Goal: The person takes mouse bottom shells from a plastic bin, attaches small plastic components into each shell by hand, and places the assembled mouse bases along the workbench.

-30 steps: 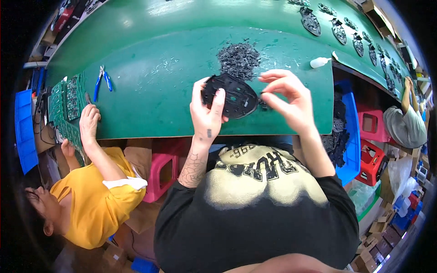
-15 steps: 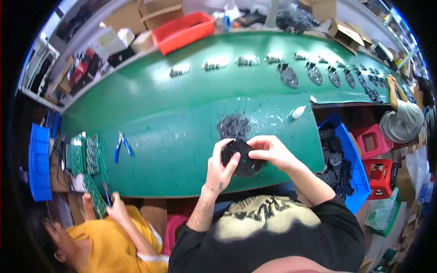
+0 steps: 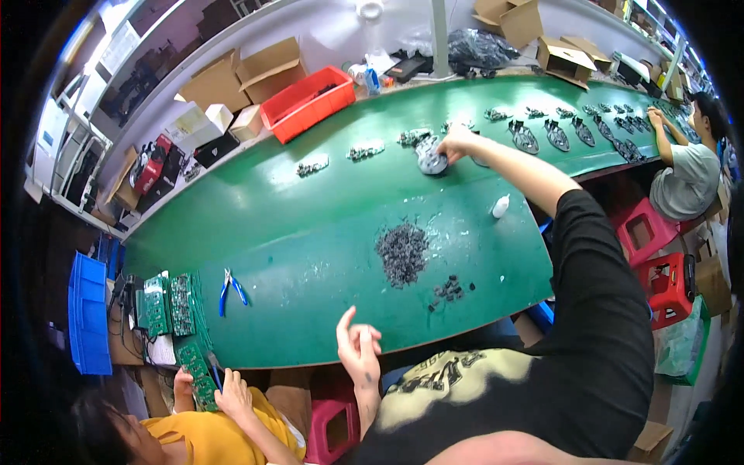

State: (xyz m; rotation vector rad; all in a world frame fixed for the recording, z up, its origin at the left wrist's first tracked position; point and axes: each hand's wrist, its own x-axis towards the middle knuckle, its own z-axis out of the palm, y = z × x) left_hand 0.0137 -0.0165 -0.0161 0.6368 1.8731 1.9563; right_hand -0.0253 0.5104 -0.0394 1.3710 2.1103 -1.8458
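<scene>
My right hand (image 3: 460, 145) reaches across the green table, its fingers closed on the edge of a dark, rounded plastic housing (image 3: 432, 158). The housing is beside a row of small assemblies, among them one (image 3: 366, 150) to its left. My left hand (image 3: 359, 346) hovers by the table's near edge, holding nothing, its index finger stretched out and the others loosely bent. Beyond it lie a heap of small black plastic bits (image 3: 402, 255) and a smaller cluster of black pieces (image 3: 449, 290). A small white bottle (image 3: 501, 205) lies to their right.
Blue-handled pliers (image 3: 232, 293) lie left on the green table (image 3: 310, 310). A co-worker in yellow (image 3: 225, 422) handles a green circuit board (image 3: 198, 377). Another person (image 3: 686, 170) works at far right. A red bin (image 3: 308, 105) stands at the back; dark housings (image 3: 524, 137) continue rightward.
My right hand has moved from the near middle to the far row. My left hand has let go of the round black part and drawn back. The small black cluster now shows.
</scene>
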